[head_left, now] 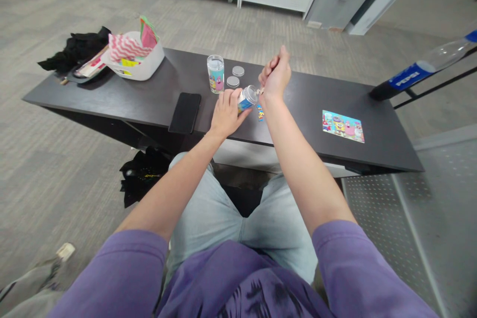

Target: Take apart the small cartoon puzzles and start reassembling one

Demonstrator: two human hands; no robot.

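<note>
My left hand (226,112) is wrapped round a small clear jar (246,99) with a blue and yellow picture. The jar is tilted, its uncapped mouth turned toward my right hand (275,77). That hand is closed, fingers curled, close by the mouth; a small pale bit shows at its edge, too small to name. Below the jar's mouth, a small colourful piece (260,113) lies on the table. A second clear jar (215,75) with a cartoon print stands upright behind my left hand. Two silver lids, one nearer (233,81) and one farther (238,71), lie beside it.
On the dark table (298,124) a black phone (185,113) lies left of my hands, and a cartoon card (343,126) lies to the right. A white basket (143,67) and black cloth (78,49) occupy the left end. A Pepsi bottle (410,77) leans at the right end.
</note>
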